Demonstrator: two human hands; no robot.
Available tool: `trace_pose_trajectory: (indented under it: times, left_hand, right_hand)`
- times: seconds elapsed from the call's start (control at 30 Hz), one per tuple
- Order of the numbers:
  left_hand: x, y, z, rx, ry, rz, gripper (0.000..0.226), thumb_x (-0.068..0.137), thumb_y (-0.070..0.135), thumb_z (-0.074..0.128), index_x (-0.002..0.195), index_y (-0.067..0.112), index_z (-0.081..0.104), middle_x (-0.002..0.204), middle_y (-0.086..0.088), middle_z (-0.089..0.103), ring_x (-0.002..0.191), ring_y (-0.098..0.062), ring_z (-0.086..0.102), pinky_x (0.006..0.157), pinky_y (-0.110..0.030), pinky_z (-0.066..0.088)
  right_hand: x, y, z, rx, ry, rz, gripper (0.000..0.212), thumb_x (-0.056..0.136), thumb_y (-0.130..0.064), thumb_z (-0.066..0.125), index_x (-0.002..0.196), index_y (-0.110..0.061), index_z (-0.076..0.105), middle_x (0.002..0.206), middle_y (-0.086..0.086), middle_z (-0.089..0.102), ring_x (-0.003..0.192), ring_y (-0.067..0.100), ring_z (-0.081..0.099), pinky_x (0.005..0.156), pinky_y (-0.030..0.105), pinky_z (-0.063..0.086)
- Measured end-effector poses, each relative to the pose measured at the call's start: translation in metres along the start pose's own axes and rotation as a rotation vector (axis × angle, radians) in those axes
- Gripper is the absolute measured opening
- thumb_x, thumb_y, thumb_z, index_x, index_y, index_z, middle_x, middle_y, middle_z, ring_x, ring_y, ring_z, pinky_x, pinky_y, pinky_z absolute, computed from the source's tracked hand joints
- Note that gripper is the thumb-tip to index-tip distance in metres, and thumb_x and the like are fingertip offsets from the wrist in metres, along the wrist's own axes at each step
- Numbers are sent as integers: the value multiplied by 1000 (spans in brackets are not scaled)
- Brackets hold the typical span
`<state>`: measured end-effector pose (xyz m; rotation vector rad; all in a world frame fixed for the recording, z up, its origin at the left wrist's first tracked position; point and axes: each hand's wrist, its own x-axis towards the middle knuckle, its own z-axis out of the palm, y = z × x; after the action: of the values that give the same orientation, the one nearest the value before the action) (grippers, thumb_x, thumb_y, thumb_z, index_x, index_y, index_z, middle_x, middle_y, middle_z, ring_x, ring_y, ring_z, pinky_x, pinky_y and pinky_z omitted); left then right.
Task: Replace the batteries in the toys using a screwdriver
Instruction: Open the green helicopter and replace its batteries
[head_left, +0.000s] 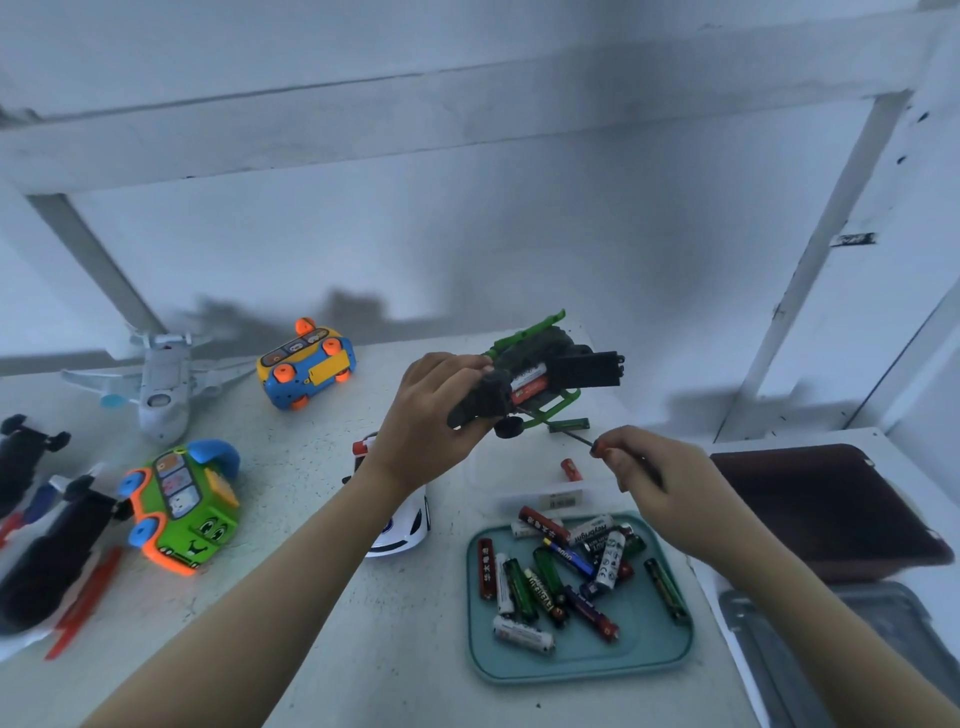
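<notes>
My left hand (434, 410) grips a black and green toy helicopter (540, 376) and holds it above the table, belly toward me. Its battery bay is uncovered, with red and white batteries (530, 383) showing inside. My right hand (660, 483) grips a screwdriver (597, 447) with an orange handle, tip pointing up-left toward the toy. A small green cover (570, 425) lies on the table under the helicopter. One red battery (570, 469) lies loose beside my right hand. A teal tray (639, 654) in front of me holds several mixed batteries.
A white police car (402, 525) sits under my left forearm. To the left stand a green phone bus (182, 506), a blue and yellow bus (306, 366), a white plane (161, 384) and dark toys (47, 551). A dark brown tray (821, 504) and grey lid (852, 644) lie right.
</notes>
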<state>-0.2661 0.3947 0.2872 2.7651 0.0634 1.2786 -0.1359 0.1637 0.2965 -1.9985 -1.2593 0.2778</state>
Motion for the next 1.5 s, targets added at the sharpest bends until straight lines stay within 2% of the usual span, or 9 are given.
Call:
trace_pose_trajectory:
  times: [0.13,0.23,0.3,0.43,0.67,0.8,0.93,1.17,1.5]
  left_hand:
    - [1,2,1,6,1,-7,31,81,29,65,99,4,63,104,-11,70,95,-27,59,83,-35,47]
    - [2,5,3,5,10,-24,32,80,29,64,100,4,63,103,-12,70,95,-24,56,82,-34,46]
    - [4,8,4,16,26,-40,33,80,28,64,99,2,65,103,-13,70,96,-24,55,84,-33,45]
    - [7,13,8,74,56,-41,32,80,27,64,98,1,67,103,-13,70,96,-23,54,86,-32,43]
    - [5,11,11,128,76,-121,34,80,28,63,97,-1,68,101,-14,70,95,-23,54,84,-32,43]
    - [-1,7,7,154,62,-92,33,81,28,63,96,0,68,101,-13,70,94,-23,54,82,-32,44]
    - [-2,4,2,183,35,-32,30,82,26,62,94,0,69,100,-12,70,94,-23,53,81,-31,41]
    - [-1,6,-6,156,27,-10,28,81,24,65,94,0,69,103,-11,71,93,-28,59,82,-31,40]
    - [-2,15,-7,69,19,7,32,82,26,66,98,-1,66,101,-15,70,92,-27,59,83,-31,45]
  right_hand:
    - [-1,-3,0,-8,7,-5,14,97,-23,50,102,-24,63,71,1,65,58,14,54,64,34,48]
    - [-2,-6,5,-40,-13,-17,9,97,-23,50,101,-21,58,68,-12,58,54,0,50,53,17,40]
    - [-2,-11,10,-57,-50,-16,9,97,-26,50,100,-20,54,70,-14,56,56,-2,50,54,15,38]
    - [-2,-22,19,-29,-31,18,9,97,-28,48,95,-19,49,79,-3,62,61,5,52,56,18,41]
    - [-13,-33,31,95,83,134,17,99,-21,41,92,-8,48,67,12,58,48,18,47,46,31,37]
    - [-14,-21,20,75,53,207,17,98,-22,45,91,-9,53,63,5,56,42,5,39,43,20,34]
    - [-16,-14,5,7,13,244,15,96,-25,48,92,-14,57,62,-1,57,41,3,39,44,15,33]
    - [-1,-17,-15,-106,55,141,13,97,-32,46,93,-26,57,59,-8,53,51,8,46,52,25,36]
    - [19,5,-20,-51,20,74,12,97,-28,47,93,-28,58,55,-5,50,44,5,37,51,23,33]
